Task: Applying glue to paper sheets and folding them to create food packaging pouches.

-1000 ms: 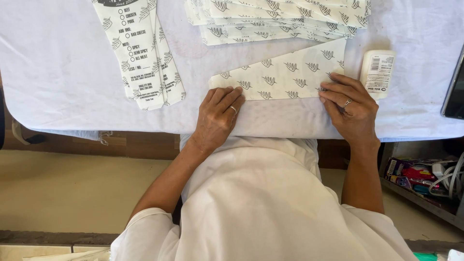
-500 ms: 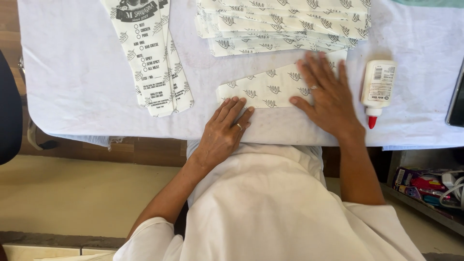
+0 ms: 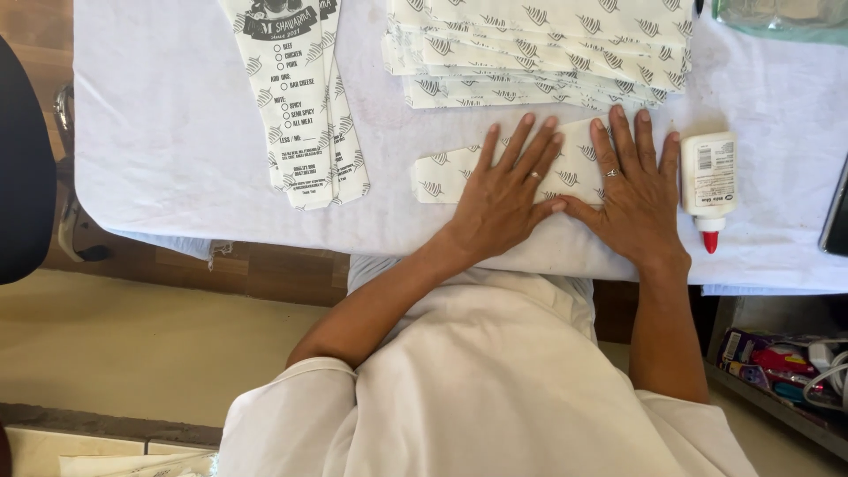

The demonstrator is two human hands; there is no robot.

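Note:
A white paper sleeve with a grey leaf print (image 3: 446, 170) lies flat near the front edge of a table covered in a white cloth (image 3: 177, 141). My left hand (image 3: 505, 194) presses flat on its middle, fingers spread. Beside it, my right hand (image 3: 632, 194) lies flat on the sleeve's right end, thumb touching my left thumb. Both hands hold nothing. A white glue bottle with a red tip (image 3: 708, 187) lies just right of my right hand.
A stack of the same leaf-print sleeves (image 3: 539, 53) sits behind my hands. Narrow printed paper sleeves (image 3: 305, 106) lie at the left. A dark flat object (image 3: 836, 221) is at the right edge. A shelf with clutter (image 3: 777, 362) stands below right.
Both hands have slid forward and toward each other on the sleeve, from its near edge onto its middle. The camera view has shifted, so the glue bottle shows fully.

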